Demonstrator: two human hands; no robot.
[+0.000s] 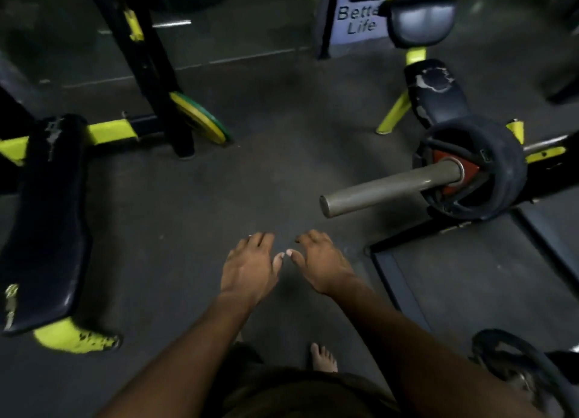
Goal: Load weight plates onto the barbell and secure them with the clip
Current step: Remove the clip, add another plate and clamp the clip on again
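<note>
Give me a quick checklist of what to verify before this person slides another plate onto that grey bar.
1. Both hands free: left hand and right hand hold nothing, fingers relaxed. Ok.
2. Grey metal barbell sleeve bare along its outer length. Ok.
3. Black rubber plate with a red centre sits at the sleeve's inner end. Ok.
4. Next plate at hand: a dark ring-shaped plate lies at lower right, a yellow-green disc plate leans on the black rack. Ok.
5. Clip within reach: none visible. Cannot tell.
</note>
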